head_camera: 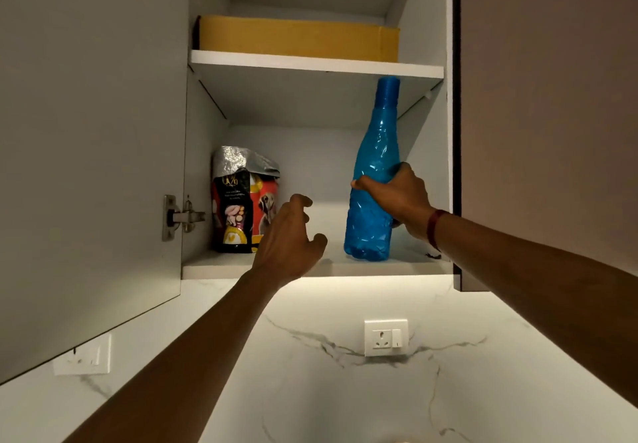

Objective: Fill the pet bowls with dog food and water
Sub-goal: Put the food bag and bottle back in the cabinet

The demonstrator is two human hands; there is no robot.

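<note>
The right hand (397, 197) is wrapped around the middle of a blue bottle (376, 152). Its fingers go around the far side and the thumb is on the near side, so it has a firm hold. A dark red band (435, 228) is on that wrist.

The left hand (286, 235) holds nothing. Its fingers are spread and a little bent, and the thumb sticks out to the side. It is up in front of the dog food bag (241, 207), very near it, but I cannot tell if it touches the bag.

The blue bottle is at the right side of the lower shelf (328, 268), near the front edge. It leans a little, with its cap toward the right. I cannot tell if its bottom sits on the shelf or is just above it. The cap is on and comes up close to the upper shelf (310, 62).

The dog food bag stands at the left side of the lower shelf, toward the back. It is red and black with a dog picture, and its silver top is folded over. The bag and the bottle are well apart.

A flat yellow box (297, 40) lies on the upper shelf and fills most of it.

The cupboard door (89, 131) is swung open on the left, with a metal hinge (179, 216) near its bottom. Below the cupboard is a white marble wall (310, 391) with a white socket (386, 337) on it.
</note>
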